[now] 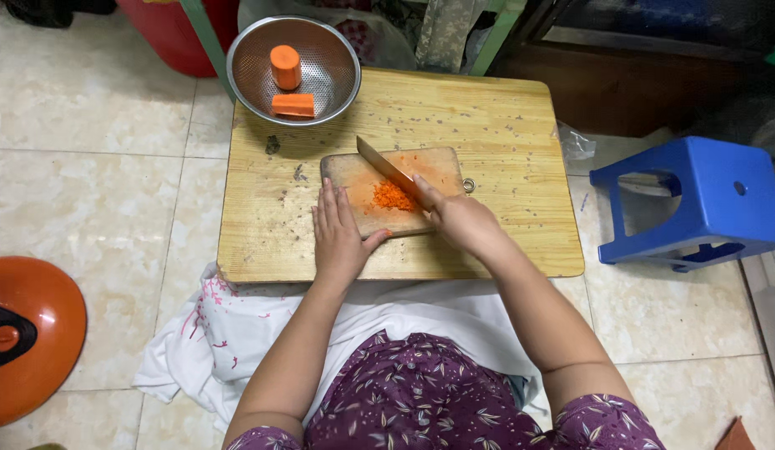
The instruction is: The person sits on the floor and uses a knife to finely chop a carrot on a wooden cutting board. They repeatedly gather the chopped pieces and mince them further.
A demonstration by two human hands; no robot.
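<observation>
right hand (461, 218) closed around knife (389, 169), handle hidden in the fist | blade tip-up over chopped carrot pile (392, 197) on small cutting board (396, 190) | left hand (337, 237) open, flat, pressing board's near-left edge | two carrot pieces (289, 82) in steel strainer bowl (333, 62) | blue stool (696, 204) cut off at right

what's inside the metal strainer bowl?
Two carrot pieces sit in the strainer bowl: an upright carrot stub and a flat carrot piece in front of it. The mesh beneath each piece is covered; the rest of the bowl looks bare.
</observation>
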